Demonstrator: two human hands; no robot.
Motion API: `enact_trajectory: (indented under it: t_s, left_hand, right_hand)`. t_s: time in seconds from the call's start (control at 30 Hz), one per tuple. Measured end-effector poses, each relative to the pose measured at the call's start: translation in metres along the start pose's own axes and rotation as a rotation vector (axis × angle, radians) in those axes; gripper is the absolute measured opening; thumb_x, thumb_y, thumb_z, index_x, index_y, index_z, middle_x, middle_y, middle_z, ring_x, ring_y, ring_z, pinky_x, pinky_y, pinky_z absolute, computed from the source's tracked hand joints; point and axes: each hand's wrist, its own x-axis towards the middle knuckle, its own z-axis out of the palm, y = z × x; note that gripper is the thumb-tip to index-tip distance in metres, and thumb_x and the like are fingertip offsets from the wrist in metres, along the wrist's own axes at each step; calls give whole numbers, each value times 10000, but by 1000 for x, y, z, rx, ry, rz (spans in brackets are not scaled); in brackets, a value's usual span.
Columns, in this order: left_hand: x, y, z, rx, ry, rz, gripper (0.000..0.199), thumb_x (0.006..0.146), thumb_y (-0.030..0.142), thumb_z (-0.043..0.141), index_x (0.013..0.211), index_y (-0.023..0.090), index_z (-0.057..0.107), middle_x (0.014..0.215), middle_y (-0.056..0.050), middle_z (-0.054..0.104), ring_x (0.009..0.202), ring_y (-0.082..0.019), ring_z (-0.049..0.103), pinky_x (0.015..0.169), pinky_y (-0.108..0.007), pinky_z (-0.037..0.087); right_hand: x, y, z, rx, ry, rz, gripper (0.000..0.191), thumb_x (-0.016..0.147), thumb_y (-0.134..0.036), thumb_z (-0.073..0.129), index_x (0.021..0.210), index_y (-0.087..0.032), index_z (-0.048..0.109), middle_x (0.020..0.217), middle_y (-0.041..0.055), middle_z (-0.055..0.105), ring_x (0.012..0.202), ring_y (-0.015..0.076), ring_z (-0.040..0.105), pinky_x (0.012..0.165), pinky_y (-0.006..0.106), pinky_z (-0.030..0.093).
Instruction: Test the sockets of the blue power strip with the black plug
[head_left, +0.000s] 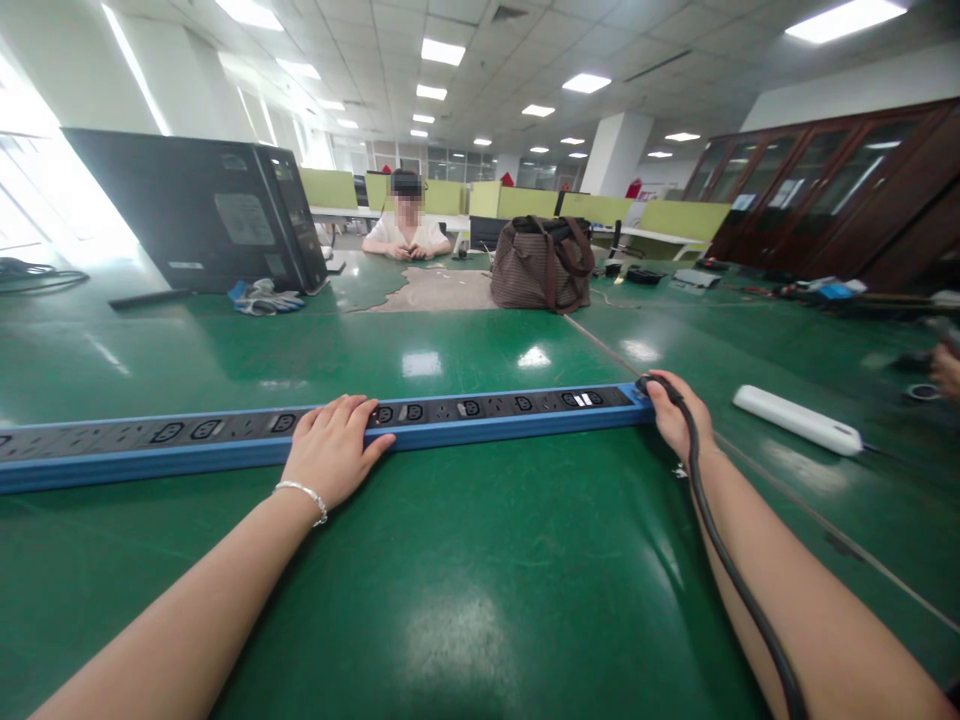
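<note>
A long blue power strip (465, 436) with a black face and several sockets lies across the green table, running off the left edge of the view. My left hand (330, 450) lies over its middle, fingers across the top and thumb along the near side, gripping it. At the strip's right end, my right hand (681, 418) is closed around the black power cord (701, 500) where it meets the strip. From there the cord runs down over my right forearm. Part of the right hand's fingers are hidden behind the strip's end.
A white power strip (796, 420) lies to the right. Farther back are a black computer case (202, 215), gloves (264, 297) and a brown checked bag (529, 265). A person (407, 230) sits across the table. Another person's hand (948, 370) shows at the right edge.
</note>
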Motion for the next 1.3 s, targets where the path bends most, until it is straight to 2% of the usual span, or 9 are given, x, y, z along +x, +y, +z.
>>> enact_trajectory:
  t_s: [0.23, 0.47, 0.73, 1.0, 1.13, 1.3]
  left_hand:
    - [-1, 0, -1, -2, -6, -6, 516, 855, 511, 366, 1229, 178, 490, 1274, -104, 539, 1181, -280, 471, 974, -441, 321]
    - [-1, 0, 0, -14, -7, -5, 515, 854, 508, 366, 1233, 181, 485, 1280, -106, 535, 1191, -277, 462, 982, -442, 315]
    - [-1, 0, 1, -8, -2, -8, 526, 850, 513, 372, 1234, 172, 486, 1278, -107, 537, 1191, -279, 463, 986, -439, 311]
    - [0, 0, 0, -12, -23, -16, 528, 851, 514, 360, 1242, 181, 483, 1288, -114, 529, 1191, -278, 461, 989, -441, 309]
    - [0, 0, -1, -14, -21, -10, 525, 853, 516, 360, 1239, 183, 483, 1287, -111, 530, 1192, -279, 461, 987, -445, 311]
    - [-1, 1, -2, -8, -13, -12, 519, 852, 513, 364, 1244, 194, 481, 1283, -107, 536, 1202, -276, 456, 991, -434, 307]
  right_hand:
    - [4, -1, -3, -109, -148, -29, 322, 781, -467, 466, 929, -246, 649, 962, 55, 677, 911, 247, 603, 837, 378, 451]
    - [2, 2, 0, -157, -141, -30, 355, 813, -465, 418, 984, -248, 641, 971, 62, 670, 919, 250, 593, 829, 391, 450]
    - [-7, 5, 5, -165, -59, -98, 378, 818, -478, 389, 1005, -243, 618, 1091, 80, 636, 1069, 275, 536, 920, 459, 397]
    - [7, 3, 0, -227, -187, 4, 327, 793, -451, 422, 958, -271, 640, 1054, 58, 654, 1049, 274, 556, 921, 451, 405]
    - [2, 5, 4, -200, -105, -6, 318, 791, -439, 422, 949, -272, 642, 1077, 73, 641, 1176, 295, 471, 979, 492, 345]
    - [-7, 7, 6, -201, -60, -93, 325, 815, -421, 389, 983, -265, 619, 1105, 64, 624, 1206, 290, 438, 1001, 514, 304]
